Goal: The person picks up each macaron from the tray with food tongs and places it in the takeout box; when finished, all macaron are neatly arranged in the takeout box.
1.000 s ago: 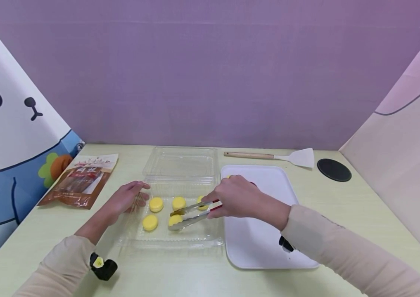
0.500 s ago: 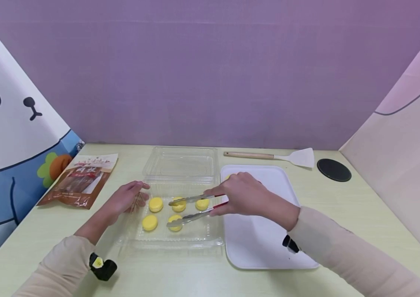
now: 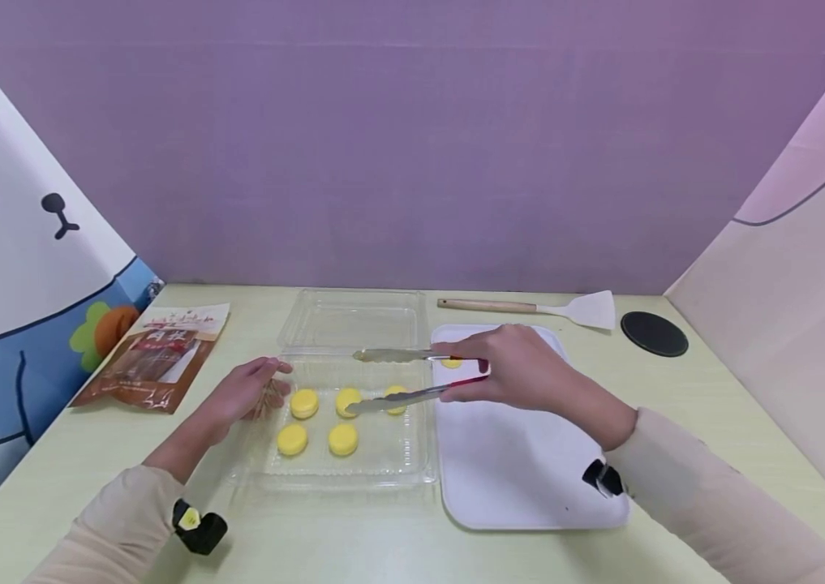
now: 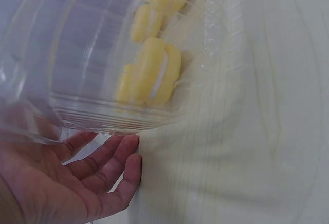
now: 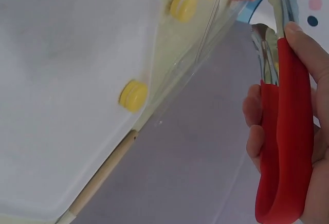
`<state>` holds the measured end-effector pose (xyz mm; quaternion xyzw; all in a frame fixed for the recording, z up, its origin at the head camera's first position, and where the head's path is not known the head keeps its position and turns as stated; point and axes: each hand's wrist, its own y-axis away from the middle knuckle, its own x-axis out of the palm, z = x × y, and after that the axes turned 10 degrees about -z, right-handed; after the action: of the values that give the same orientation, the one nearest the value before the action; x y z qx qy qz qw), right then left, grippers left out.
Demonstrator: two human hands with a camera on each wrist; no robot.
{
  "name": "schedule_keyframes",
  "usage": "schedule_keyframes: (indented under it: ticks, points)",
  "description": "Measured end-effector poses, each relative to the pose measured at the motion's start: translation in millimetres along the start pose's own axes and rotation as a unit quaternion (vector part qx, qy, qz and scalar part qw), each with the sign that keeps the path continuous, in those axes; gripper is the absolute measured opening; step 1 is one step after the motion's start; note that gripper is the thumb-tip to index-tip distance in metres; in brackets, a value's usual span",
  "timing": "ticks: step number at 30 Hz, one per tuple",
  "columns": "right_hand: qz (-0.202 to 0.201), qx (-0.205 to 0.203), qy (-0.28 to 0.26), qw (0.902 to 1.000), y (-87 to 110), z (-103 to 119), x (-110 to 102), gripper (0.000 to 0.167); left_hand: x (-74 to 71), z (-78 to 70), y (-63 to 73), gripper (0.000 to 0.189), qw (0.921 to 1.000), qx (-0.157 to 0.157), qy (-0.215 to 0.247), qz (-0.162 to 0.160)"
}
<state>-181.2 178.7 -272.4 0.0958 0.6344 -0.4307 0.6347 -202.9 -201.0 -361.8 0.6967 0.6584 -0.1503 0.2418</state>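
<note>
My right hand (image 3: pixel 510 365) grips metal tongs (image 5: pixel 288 131) by their red handles, above the right side of a clear plastic container (image 3: pixel 383 469). The tongs' tips are spread apart with nothing between them. Several yellow macarons (image 3: pixel 342 439) lie in two rows inside the container. Another yellow macaron (image 5: pixel 133 95) sits at the far left corner of the white tray (image 3: pixel 522 478), partly hidden by the tongs in the head view. Against the container's left side rests my left hand (image 3: pixel 247 393), its relaxed fingers (image 4: pixel 105 162) below the rim in the left wrist view.
The container's clear lid (image 3: pixel 357 320) lies folded back behind it. A spatula (image 3: pixel 590 310) with a wooden handle and a black disc (image 3: pixel 655 334) lie behind the tray. At the left is a brown food packet (image 3: pixel 156 357). A purple wall panel (image 3: pixel 412 162) stands behind the table.
My right hand has risen and moved right with the tongs, whose tips spread and left the front right macaron in the container. My left hand has stayed at the container's side.
</note>
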Motion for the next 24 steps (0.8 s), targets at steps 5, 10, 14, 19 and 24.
schedule_keyframes:
  ticks: [5,10,14,19,24]
  points:
    - [-0.01,0.022,-0.001,0.9997,9.7,-13.0,-3.9,0.056,0.2,-0.5,0.4,0.055,1.0,-0.003,-0.001,-0.001]
    - [-0.029,0.039,0.008,0.9988,18.6,-26.9,-6.5,0.056,0.5,-0.1,-0.7,0.056,0.9999,-0.008,-0.007,-0.002]
    - [-0.04,0.053,0.01,0.9978,25.3,-38.4,-7.6,0.057,0.6,1.5,-1.6,0.056,0.9999,-0.009,-0.006,-0.002]
    - [-0.035,0.09,0.007,0.9953,33.3,-53.5,-7.1,0.06,0.6,3.3,-2.2,0.056,1.0,-0.008,-0.005,-0.001]
    - [-0.021,0.133,0.015,0.9907,40.5,-68.0,-6.1,0.062,0.9,3.0,-2.3,0.057,1.0,-0.005,-0.007,-0.001]
